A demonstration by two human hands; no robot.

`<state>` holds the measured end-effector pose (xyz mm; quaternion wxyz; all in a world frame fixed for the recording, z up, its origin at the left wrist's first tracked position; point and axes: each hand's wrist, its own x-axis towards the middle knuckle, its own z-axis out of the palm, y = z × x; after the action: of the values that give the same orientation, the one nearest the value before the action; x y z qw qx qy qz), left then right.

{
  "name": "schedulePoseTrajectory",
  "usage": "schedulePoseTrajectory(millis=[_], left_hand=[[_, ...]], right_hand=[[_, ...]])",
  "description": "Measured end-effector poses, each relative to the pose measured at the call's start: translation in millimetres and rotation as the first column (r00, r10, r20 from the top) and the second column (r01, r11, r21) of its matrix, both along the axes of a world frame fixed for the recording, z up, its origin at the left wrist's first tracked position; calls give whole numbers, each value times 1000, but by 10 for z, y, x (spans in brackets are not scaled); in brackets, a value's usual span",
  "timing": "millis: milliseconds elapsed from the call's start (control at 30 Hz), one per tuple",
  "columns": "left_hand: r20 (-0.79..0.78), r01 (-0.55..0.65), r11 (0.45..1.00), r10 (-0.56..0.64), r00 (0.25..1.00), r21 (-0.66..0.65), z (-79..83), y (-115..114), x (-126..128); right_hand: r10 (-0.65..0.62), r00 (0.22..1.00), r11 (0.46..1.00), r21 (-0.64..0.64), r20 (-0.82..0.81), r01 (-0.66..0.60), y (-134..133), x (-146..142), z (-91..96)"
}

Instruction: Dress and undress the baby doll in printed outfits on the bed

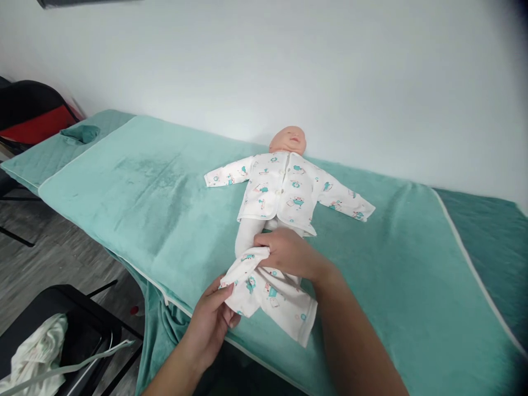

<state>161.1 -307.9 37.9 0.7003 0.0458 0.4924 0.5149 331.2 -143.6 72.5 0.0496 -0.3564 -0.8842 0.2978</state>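
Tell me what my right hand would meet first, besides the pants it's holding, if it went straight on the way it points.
Most likely the doll's white-clad leg on the picture's left side, just beyond your right hand, which holds the printed pants. Depth is unclear; they may already touch.

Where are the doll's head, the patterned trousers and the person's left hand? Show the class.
Doll's head (287, 139): head-camera view, middle of the head.
Patterned trousers (269, 294): head-camera view, printed cloth near the middle.
Left hand (210, 323): head-camera view, just below the thumb.
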Motion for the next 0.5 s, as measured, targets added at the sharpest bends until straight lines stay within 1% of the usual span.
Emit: schedulePoseTrajectory(millis=[100,167,200,267,333,400,500], left_hand=[[-19,6,998,-5,1000,56,-97,92,7],[-99,15,992,-3,995,124,-147,171,14],[-169,17,988,9,986,154,-165,216,12],[-349,23,981,46,936,192,-184,317,-6],[-512,50,974,72,856,221,-185,439,-45],[-608,106,958,82,790,267,-180,583,-99],[-684,197,914,109,721,354,-186,826,-185]], right_hand=[[28,996,999,-37,-90,-32,7,30,4],[22,990,995,-96,-141,-36,15,49,4],[15,987,991,-127,-162,-36,19,55,3],[-8,982,988,-150,-191,-22,28,57,-2],[-30,979,988,-156,-203,-2,35,54,-4],[-54,979,982,-188,-199,16,40,54,1],[-67,982,964,-265,-178,18,49,69,20]])
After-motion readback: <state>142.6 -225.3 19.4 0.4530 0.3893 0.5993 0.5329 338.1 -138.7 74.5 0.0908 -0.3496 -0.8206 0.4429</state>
